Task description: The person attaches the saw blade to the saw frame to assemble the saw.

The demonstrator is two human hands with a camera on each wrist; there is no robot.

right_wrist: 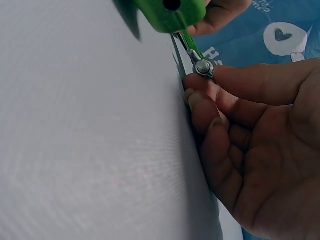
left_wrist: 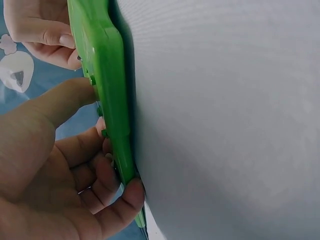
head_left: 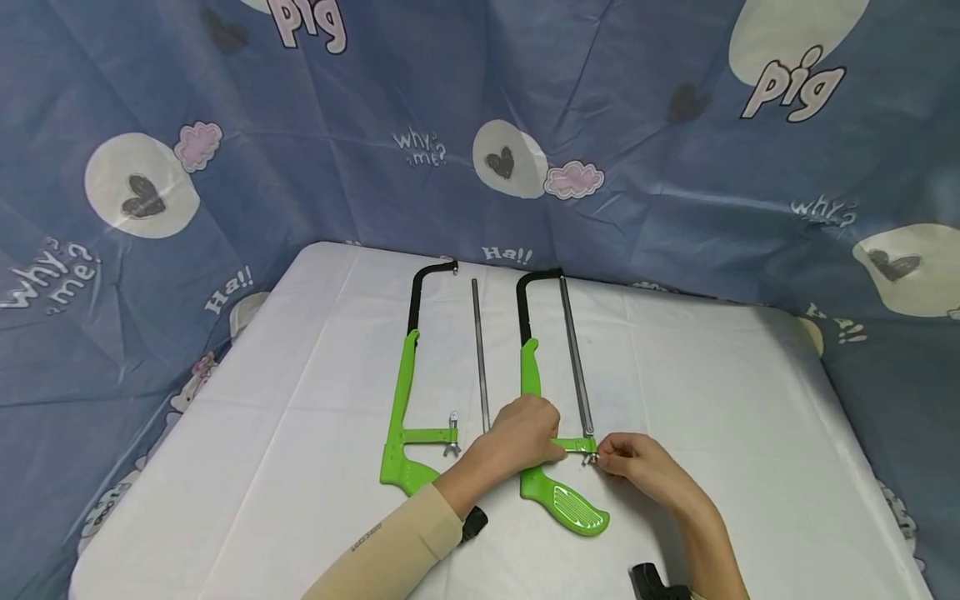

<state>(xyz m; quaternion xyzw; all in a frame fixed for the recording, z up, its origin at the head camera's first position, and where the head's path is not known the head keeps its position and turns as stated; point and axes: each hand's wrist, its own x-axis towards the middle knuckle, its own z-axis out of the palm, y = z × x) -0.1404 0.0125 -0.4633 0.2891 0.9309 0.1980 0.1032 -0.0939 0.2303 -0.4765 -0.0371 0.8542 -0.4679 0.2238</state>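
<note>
A hacksaw with a green handle and black front arm lies on the white-covered table, its grey blade running along the frame's right side. My left hand grips the green frame around its lower crossbar; in the left wrist view, thumb and fingers curl about the green body. At the crossbar's right end, my right hand pinches the metal wing nut between thumb and forefinger. Its other fingers curl close to the cloth. The left hand hides part of the frame.
Left of it lies a second green and black hacksaw frame, with a wing nut on its crossbar. A loose blade lies between the two saws, its lower end behind the left hand. Blue printed cloth hangs behind the table.
</note>
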